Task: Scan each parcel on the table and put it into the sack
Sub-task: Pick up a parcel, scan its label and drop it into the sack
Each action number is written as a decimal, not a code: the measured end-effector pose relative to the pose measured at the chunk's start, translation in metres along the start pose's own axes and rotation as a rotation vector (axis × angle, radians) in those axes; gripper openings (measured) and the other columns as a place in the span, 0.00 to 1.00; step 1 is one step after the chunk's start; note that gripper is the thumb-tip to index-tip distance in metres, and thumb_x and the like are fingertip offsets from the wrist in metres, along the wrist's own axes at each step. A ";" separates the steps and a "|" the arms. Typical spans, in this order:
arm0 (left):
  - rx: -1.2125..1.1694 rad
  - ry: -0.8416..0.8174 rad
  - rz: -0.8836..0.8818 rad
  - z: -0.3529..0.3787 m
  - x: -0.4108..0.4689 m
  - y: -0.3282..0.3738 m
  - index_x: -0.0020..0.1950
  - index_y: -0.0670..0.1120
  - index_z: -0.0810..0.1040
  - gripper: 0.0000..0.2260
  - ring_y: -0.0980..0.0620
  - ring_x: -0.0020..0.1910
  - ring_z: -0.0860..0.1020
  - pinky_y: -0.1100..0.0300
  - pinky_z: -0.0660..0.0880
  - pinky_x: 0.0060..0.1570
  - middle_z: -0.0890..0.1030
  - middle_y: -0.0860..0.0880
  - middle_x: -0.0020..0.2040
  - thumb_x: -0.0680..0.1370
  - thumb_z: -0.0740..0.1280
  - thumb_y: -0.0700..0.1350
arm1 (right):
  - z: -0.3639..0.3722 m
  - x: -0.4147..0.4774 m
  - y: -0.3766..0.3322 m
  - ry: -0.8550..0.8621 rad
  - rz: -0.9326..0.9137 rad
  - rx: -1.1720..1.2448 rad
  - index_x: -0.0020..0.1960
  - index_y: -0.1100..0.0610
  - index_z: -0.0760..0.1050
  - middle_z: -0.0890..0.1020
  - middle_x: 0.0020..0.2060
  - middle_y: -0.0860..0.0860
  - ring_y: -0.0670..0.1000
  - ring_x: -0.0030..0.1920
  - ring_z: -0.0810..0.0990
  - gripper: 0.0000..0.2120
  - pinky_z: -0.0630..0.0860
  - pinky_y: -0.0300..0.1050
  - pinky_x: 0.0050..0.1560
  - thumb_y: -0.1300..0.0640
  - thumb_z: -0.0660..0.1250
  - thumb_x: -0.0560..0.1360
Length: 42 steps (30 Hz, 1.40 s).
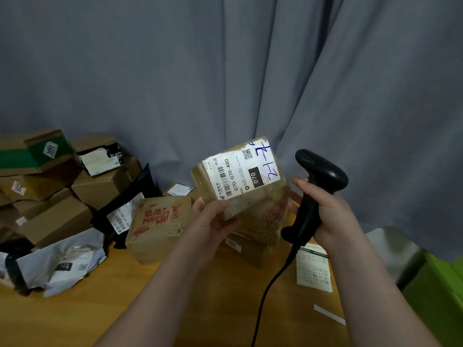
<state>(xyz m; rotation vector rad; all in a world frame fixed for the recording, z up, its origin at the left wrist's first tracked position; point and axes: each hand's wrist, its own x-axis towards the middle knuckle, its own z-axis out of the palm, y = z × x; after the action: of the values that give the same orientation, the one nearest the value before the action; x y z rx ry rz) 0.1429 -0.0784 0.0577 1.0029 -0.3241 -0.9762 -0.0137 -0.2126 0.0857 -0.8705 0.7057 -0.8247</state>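
While aloft — parcel (238, 176) between hands (213, 221) (333, 211)

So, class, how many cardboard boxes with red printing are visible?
2. One red-printed box lies on the table, left of the left hand; the second box sits behind the held parcel. More may be hidden.

I log dim, flat indoor light, cool on the grey curtain (225, 71) and warm on the tabletop (125, 309), soft shadows pooling under the parcel pile (50, 196), the white label (240, 171) brightest yet legible, edges bowed by wide-angle, lower-left detail smeared.
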 end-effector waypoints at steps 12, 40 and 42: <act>0.084 0.192 -0.002 -0.009 -0.007 0.010 0.66 0.44 0.71 0.18 0.45 0.43 0.85 0.52 0.80 0.39 0.81 0.41 0.55 0.78 0.64 0.48 | 0.005 -0.019 0.000 -0.013 -0.066 -0.271 0.53 0.61 0.77 0.80 0.40 0.54 0.53 0.40 0.79 0.11 0.76 0.46 0.41 0.58 0.71 0.73; 0.267 0.439 0.067 -0.051 -0.030 0.026 0.63 0.49 0.75 0.14 0.44 0.50 0.78 0.50 0.78 0.49 0.79 0.47 0.50 0.78 0.65 0.51 | 0.025 -0.061 0.006 -0.516 -0.088 -0.826 0.48 0.46 0.78 0.79 0.27 0.48 0.47 0.30 0.78 0.06 0.76 0.43 0.37 0.56 0.71 0.73; 0.272 0.466 0.066 -0.062 -0.034 0.027 0.62 0.50 0.75 0.14 0.44 0.52 0.79 0.49 0.78 0.51 0.80 0.45 0.52 0.78 0.64 0.51 | 0.028 -0.063 0.012 -0.522 -0.080 -0.828 0.47 0.46 0.78 0.79 0.28 0.50 0.49 0.31 0.78 0.06 0.76 0.44 0.38 0.56 0.71 0.73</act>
<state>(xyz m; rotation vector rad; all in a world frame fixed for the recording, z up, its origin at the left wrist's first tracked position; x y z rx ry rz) 0.1777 -0.0113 0.0529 1.4227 -0.0999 -0.6220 -0.0191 -0.1446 0.1005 -1.7887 0.5368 -0.3147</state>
